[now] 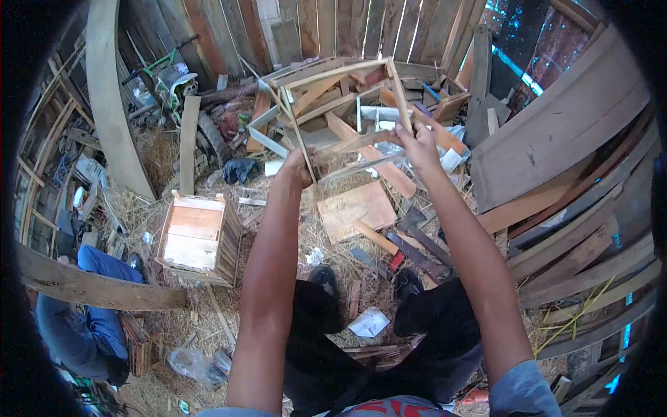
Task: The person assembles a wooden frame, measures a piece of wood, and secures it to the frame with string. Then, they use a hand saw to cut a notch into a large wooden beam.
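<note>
Gripping a light-brown rectangular wooden frame (399, 94), the left hand (417, 144) and right hand (300, 167) close around its near corners. The frame hangs above a pale square wooden board (356, 210) on the straw-littered ground (316, 240).

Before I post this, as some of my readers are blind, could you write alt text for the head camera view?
A person's left hand and right hand hold up an open wooden frame above a straw-strewn floor. Scrap wood is heaped ahead, by a plank wall; a wooden box stands at left, near another person's blue-clad legs.
</note>
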Available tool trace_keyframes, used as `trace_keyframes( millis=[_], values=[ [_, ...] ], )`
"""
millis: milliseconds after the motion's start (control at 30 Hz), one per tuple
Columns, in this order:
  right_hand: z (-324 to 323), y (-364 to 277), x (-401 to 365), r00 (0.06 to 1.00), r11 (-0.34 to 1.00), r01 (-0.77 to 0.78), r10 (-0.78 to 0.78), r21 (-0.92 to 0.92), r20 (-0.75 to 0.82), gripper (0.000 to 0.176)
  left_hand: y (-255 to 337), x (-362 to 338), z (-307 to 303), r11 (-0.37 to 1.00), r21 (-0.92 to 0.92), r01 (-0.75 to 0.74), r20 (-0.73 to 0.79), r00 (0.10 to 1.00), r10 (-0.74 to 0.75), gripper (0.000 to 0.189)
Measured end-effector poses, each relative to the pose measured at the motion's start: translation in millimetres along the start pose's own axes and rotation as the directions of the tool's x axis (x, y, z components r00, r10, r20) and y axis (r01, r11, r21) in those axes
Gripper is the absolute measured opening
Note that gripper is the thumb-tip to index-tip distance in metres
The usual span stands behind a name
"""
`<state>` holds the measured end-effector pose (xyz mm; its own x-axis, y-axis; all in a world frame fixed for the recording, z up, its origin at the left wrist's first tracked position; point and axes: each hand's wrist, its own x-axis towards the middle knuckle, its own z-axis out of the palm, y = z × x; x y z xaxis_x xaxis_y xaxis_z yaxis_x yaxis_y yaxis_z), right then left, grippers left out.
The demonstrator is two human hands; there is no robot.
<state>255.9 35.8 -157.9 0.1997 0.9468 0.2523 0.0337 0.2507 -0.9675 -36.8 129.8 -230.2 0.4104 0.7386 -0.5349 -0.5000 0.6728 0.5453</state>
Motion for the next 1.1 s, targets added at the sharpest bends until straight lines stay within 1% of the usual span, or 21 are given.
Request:
trace_keyframes(
  millis=[67,100,200,233,267,333,367,467,567,600,667,700,800,833,933,1033,1100],
  values=[
    [3,50,3,0.992,0.993,-0.106,0.103,-0.045,-0.068,0.021,-16,-28,21,0.952,0.283,-0.113,-0.159,0.974,0.163,0.049],
    [6,77,1,0.987,0.986,-0.1,0.082,-0.133,-0.138,0.022,-22,-40,27,0.926,0.377,0.017,-0.218,0.973,0.07,0.069],
    [14,137,-22,0.955,0.931,-0.267,0.22,-0.25,-0.198,0.024,-57,3,-21,0.958,0.285,0.03,-0.286,0.957,0.055,0.074],
    [6,186,-23,0.959,0.925,-0.254,0.203,-0.281,-0.196,0.025,-72,22,-41,0.945,0.326,0.003,-0.259,0.962,0.086,0.072],
    [3,208,-30,0.946,0.905,-0.309,0.259,-0.294,-0.197,0.025,-94,42,-63,0.931,0.365,-0.018,-0.231,0.967,0.11,0.07],
    [-2,241,-42,0.911,0.854,-0.409,0.361,-0.321,-0.199,0.025,-125,62,-81,0.896,0.438,-0.07,-0.165,0.974,0.157,0.067],
    [-3,256,-47,0.873,0.846,-0.482,0.441,-0.228,-0.209,0.027,-139,73,-88,0.872,0.487,-0.038,-0.243,0.954,0.177,0.065],
    [4,263,-64,0.854,0.833,-0.502,0.436,-0.232,-0.282,0.029,-165,91,-112,0.901,0.432,-0.037,-0.245,0.957,0.157,0.065],
    [-11,330,-66,0.853,0.768,-0.522,0.469,-0.37,-0.23,0.034,-181,96,-119,0.847,0.53,0.04,-0.329,0.93,0.162,0.066],
    [-10,328,-59,0.855,0.777,-0.518,0.467,-0.358,-0.225,0.037,-180,103,-123,0.845,0.534,0.03,-0.311,0.936,0.163,0.067],
    [-9,301,-47,0.852,0.783,-0.524,0.479,-0.335,-0.211,0.043,-183,115,-136,0.845,0.533,0.028,-0.288,0.946,0.151,0.069],
    [-8,287,-43,0.88,0.814,-0.473,0.415,-0.336,-0.232,0.049,-182,118,-140,0.829,0.558,0.037,-0.277,0.95,0.144,0.076],
    [-18,297,-21,0.899,0.807,-0.438,0.392,-0.395,-0.195,0.049,-166,125,-143,0.81,0.581,0.081,-0.293,0.949,0.116,0.078],
    [-19,300,-16,0.899,0.787,-0.437,0.395,-0.435,-0.189,0.048,-168,123,-138,0.832,0.554,-0.019,-0.302,0.927,0.222,0.077],
    [-21,293,-18,0.898,0.751,-0.395,0.438,-0.529,-0.049,0.039,-160,122,-131,0.829,0.556,-0.064,-0.33,0.898,0.29,0.067],
    [-15,295,-26,0.869,0.733,-0.456,0.488,-0.504,-0.076,0.029,-162,122,-129,0.826,0.553,-0.109,-0.259,0.92,0.295,0.052],
    [-17,294,-24,0.871,0.707,-0.442,0.486,-0.552,-0.076,0.026,-164,122,-128,0.822,0.552,-0.138,-0.243,0.917,0.317,0.055]
  ],
)
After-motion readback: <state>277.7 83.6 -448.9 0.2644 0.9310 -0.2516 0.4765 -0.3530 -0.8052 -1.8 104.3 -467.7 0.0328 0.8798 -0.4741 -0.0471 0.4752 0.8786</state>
